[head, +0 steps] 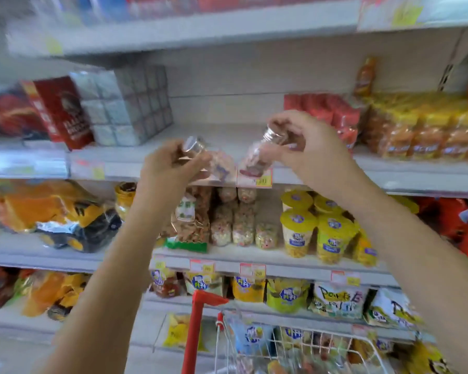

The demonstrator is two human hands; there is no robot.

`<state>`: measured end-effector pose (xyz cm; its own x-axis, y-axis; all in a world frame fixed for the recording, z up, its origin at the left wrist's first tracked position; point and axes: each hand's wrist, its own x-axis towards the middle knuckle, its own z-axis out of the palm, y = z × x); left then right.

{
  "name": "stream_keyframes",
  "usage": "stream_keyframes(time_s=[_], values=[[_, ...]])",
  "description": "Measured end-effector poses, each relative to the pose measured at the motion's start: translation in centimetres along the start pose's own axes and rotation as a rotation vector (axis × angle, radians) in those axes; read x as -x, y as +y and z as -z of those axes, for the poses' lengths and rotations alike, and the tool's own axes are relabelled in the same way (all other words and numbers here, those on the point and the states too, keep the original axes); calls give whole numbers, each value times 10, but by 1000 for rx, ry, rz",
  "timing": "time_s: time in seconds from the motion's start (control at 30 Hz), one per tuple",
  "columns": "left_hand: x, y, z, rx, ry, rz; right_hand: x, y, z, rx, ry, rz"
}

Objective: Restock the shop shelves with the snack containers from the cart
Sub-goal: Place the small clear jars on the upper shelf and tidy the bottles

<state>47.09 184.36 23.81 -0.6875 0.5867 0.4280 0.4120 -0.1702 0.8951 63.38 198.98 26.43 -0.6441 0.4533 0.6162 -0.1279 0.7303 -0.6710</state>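
A silver box stack (127, 103) and red packets (324, 114) flank the bare shelf (200, 130) stretch before you. Your left hand (165, 166) grips the left jar (219, 164) at its lid. Your right hand (308, 141) pinches the right jar (254, 157) the same way.

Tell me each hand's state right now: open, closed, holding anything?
Left hand: closed, gripping the left snack jar at its top end.
Right hand: closed, gripping the right snack jar at its top end.

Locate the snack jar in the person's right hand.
Head view, centre-right: the right hand grips the snack jar by its silver cap, tilted, in front of the shelf, just above a yellow price tag.
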Motion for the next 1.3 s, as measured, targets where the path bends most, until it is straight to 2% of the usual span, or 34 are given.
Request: stream_keyframes(time_s=[0.1,0.2,0.27,0.47,0.53,0.63,0.7,0.87,1.03,1.1,1.17,1.3], values=[[-58,9,5,-151,142,-50,-58,-7,-12,161,35,6],[-103,5,1,-400,210,-16,-111,8,-35,330,-63,-64],[-125,-3,-3,-490,195,29,-139,22,-52,414,-128,-100],[-183,-46,-6,-599,51,102,-185,64,-84,400,-226,-192],[-195,-54,-4,-608,-60,130,-193,71,-88,432,-268,-232],[-209,-63,0,-774,-279,152,-200,76,-95,591,-374,-312],[-219,-67,2,-776,-333,154,-208,83,-103,597,-408,-361],[-256,-76,2,-797,-357,185,-245,92,-129,643,-396,-420],[-301,-96,-2,-799,-312,224,-279,113,-142,520,-375,-474],[-316,-101,-6,-839,-300,223,-289,125,-149,562,-349,-464],[-330,-107,-12,-861,-302,191,-296,140,-153,582,-244,-460],[-344,-118,-23,-830,-325,151,-306,159,-154,689,-208,-504]])
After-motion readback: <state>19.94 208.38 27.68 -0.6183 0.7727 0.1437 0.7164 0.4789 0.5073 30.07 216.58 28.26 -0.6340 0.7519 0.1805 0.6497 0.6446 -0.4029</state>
